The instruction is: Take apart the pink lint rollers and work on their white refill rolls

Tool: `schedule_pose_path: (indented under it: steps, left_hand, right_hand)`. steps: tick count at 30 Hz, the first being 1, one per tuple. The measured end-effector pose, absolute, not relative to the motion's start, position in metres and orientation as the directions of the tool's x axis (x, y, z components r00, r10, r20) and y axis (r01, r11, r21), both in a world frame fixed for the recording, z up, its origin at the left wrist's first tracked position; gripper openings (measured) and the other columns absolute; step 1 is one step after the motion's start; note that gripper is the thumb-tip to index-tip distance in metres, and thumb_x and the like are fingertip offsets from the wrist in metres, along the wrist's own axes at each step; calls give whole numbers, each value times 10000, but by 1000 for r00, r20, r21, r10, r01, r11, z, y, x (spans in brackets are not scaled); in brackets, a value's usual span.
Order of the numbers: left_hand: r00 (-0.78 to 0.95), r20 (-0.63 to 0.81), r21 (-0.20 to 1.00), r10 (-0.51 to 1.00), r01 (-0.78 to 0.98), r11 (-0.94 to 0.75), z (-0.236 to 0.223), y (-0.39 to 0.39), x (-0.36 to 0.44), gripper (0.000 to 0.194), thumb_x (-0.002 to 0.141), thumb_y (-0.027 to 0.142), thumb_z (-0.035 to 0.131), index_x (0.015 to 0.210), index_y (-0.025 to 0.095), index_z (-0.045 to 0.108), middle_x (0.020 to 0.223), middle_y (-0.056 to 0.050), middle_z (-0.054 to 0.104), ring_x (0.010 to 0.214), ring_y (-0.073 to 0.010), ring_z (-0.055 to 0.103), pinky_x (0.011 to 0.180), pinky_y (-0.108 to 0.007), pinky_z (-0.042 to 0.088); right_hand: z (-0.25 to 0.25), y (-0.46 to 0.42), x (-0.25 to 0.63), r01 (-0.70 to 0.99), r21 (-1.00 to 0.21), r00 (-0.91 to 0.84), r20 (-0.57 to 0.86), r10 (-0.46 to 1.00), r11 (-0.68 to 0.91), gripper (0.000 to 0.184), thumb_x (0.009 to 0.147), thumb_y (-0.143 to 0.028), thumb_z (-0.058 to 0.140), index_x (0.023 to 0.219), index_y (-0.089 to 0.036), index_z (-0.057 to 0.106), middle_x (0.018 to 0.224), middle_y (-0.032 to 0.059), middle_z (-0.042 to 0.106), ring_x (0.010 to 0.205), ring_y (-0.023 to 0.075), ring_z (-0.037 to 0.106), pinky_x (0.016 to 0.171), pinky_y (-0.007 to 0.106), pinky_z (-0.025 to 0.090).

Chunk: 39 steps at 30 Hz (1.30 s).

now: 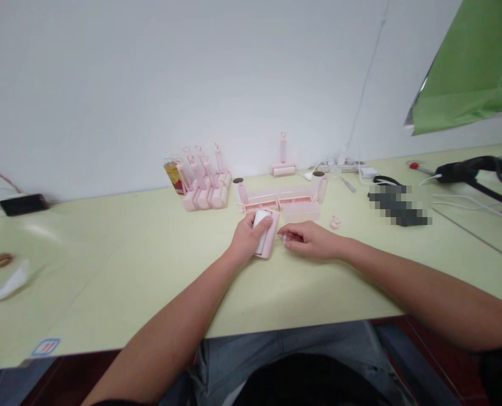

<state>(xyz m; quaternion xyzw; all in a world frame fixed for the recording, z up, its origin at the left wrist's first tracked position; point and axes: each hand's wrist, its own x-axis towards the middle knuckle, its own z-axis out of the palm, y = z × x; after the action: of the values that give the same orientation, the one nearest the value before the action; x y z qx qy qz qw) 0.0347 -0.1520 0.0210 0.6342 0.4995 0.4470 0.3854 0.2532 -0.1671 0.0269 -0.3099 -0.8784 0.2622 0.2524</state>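
My left hand (246,235) is wrapped round a pink lint roller head (269,243), thumb lying over its white roll (262,230). Just to the right, my right hand (307,239) has its fingers curled together at a small clear, shiny piece (283,237) that I cannot identify. A narrow gap separates the two hands. Beyond them lie open pink lint roller covers (299,212), with white paper rolls (318,183) standing on end beside them. A small pink loop part (334,222) rests to the right of my right hand.
Several lint rollers (206,192) stand grouped at the back left by a yellow packet (173,173). One more lint roller (283,168) stands against the wall. Cables, a screwdriver (420,167) and a black strapped object (470,172) occupy the right. A black phone-like object (23,204) lies far left.
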Motion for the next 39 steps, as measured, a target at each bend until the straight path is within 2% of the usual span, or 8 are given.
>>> schedule_pose_path:
  steps: [7,14,23,29,39]
  left_hand:
    - [107,172,948,979,253,-194,21,-152,35,442,820,526,650,1029,137,661,811,-27,639,644,-127,491,607,-236,394]
    - [115,186,943,976,257,-210,21,-152,36,433,825,525,648,1025,142,664,835,-28,648,665,-131,503,623,-238,397]
    - [114,187,937,976,279,-213,18,-151,35,424,826,526,646,1001,140,659,810,-24,639,665,-133,500,623,-240,394]
    - [130,179,942,975,264,-209,19,-151,36,421,824,526,645,1005,147,657,765,-11,624,641,-131,494,614,-238,393]
    - [147,136,944,980,281,-173,17,-151,35,411,815,532,650,976,154,640,783,-15,625,666,-141,509,620,-246,396]
  right_hand:
    - [18,-167,249,436,-625,-638,293,712,648,272,857,-305,643,1077,-145,639,763,1,588,657,132,523,627,250,378]
    - [18,-166,247,493,-523,-617,354,703,696,164,845,-298,659,920,-153,636,775,12,555,680,134,485,634,254,349]
    - [17,-167,246,479,-582,-621,304,723,657,248,900,-331,609,1057,-150,673,798,26,620,695,148,538,643,263,368]
    - [18,-168,246,464,-602,-643,275,715,649,240,912,-220,526,1093,-152,669,779,14,621,675,145,539,630,261,363]
    - [23,-170,246,472,-579,-668,257,698,665,201,925,-247,512,1030,-154,656,776,20,616,669,144,527,641,261,363]
